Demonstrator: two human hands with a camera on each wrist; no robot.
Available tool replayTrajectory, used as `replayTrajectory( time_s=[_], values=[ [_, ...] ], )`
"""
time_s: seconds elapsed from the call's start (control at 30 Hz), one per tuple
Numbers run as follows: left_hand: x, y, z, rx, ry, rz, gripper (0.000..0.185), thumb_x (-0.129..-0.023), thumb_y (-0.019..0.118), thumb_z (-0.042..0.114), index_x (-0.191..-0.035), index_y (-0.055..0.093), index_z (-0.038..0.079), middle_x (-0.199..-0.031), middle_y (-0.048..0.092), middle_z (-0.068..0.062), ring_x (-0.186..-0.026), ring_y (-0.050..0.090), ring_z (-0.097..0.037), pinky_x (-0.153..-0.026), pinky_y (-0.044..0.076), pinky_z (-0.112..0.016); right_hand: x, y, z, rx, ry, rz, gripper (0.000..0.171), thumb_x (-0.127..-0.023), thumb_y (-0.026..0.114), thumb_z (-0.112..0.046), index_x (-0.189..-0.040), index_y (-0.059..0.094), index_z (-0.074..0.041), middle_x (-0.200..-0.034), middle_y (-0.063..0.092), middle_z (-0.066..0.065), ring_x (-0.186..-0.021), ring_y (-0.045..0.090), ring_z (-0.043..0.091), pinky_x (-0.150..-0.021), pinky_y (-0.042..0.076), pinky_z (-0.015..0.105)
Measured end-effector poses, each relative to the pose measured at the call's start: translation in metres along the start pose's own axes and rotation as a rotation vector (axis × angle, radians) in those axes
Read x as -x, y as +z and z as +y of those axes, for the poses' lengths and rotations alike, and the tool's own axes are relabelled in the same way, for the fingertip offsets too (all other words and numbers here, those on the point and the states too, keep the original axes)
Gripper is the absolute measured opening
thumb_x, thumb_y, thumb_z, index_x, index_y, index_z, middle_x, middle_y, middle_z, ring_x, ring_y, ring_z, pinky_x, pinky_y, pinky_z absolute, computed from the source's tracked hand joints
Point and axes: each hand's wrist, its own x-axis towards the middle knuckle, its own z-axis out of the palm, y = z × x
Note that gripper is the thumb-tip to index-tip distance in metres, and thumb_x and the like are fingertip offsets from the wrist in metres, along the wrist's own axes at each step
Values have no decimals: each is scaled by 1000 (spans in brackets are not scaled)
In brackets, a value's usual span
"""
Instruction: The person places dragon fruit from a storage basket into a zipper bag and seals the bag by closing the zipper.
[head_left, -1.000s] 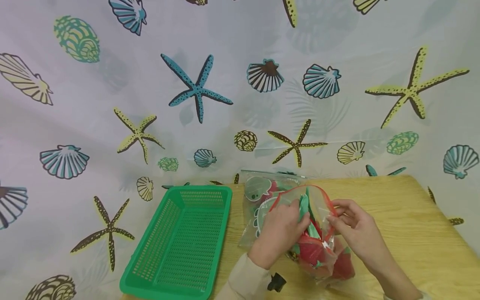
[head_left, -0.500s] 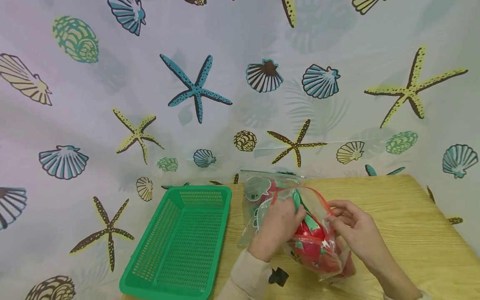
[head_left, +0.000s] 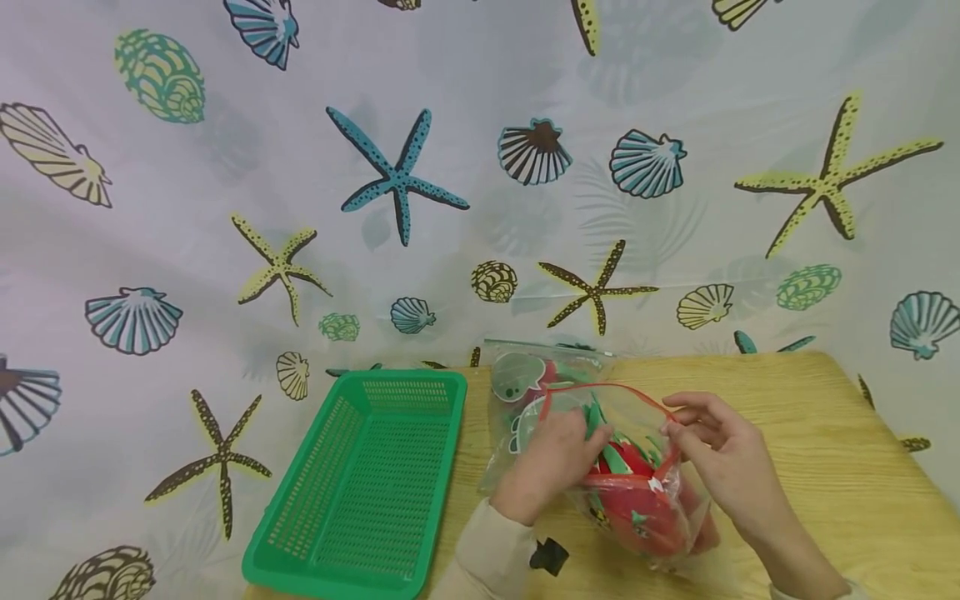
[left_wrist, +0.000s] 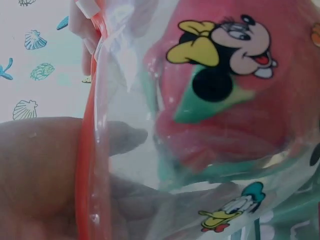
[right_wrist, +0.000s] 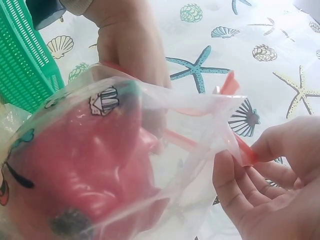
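Observation:
A clear zip bag (head_left: 652,525) with a red zip edge and cartoon prints stands on the wooden table, its mouth held wide. Glossy red and green pieces (head_left: 626,458) fill it; their kind does not show. My left hand (head_left: 551,458) reaches inside the mouth beside an upright green piece. Through the plastic in the left wrist view, the thumb (left_wrist: 125,137) and straight fingers stand apart, nothing between them. My right hand (head_left: 723,450) pinches the red-edged rim on the right between thumb and fingertips; the right wrist view shows this pinch on the red zip strip (right_wrist: 245,152).
To the left lies a green plastic basket (head_left: 356,492) with slotted walls. Behind the zip bag, a second clear bag (head_left: 517,387) with white-outlined prints lies flat. A small black object (head_left: 550,557) shows by the left sleeve. A shell-patterned curtain (head_left: 465,208) hangs behind the table.
My left hand has shifted slightly down and left in the bag's mouth. The mouth has spread wider, showing more red contents. My right hand keeps its pinch, moving slightly right.

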Motion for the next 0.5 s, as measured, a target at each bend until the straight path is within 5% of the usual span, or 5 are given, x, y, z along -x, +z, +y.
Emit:
replayTrajectory(
  time_s=[0.13,0.27,0.37,0.5],
  values=[
    [0,-5,-4,-119,116,113,29,-101,56,33,-89,65,9,-64,55,1,-56,51,-9,-55,44,-21,-1,0,1,-4,-10,13,26,-98,61,-9,-122,58,0,-88,65,-1,-71,66,13,-63,58,26],
    [-2,-10,-11,-255,230,375,14,-98,60,23,-100,71,15,-68,67,5,-50,52,-5,-45,40,-18,-1,-1,2,-2,-20,16,25,-98,61,-8,-121,59,0,-88,65,-2,-72,66,11,-63,57,25],
    [-6,-14,-18,-242,236,536,10,-95,63,18,-102,70,18,-78,69,6,-51,53,-5,-43,35,-17,0,-1,3,-10,-18,2,25,-98,60,-9,-122,59,-1,-89,65,-1,-73,66,11,-63,57,25],
    [-10,-16,-27,-183,155,562,23,-91,67,20,-112,63,16,-97,64,-4,-66,60,-15,-47,42,-22,0,-2,5,-22,-10,-9,25,-98,60,-9,-122,59,-2,-89,65,0,-75,67,13,-64,57,25]
  ],
)
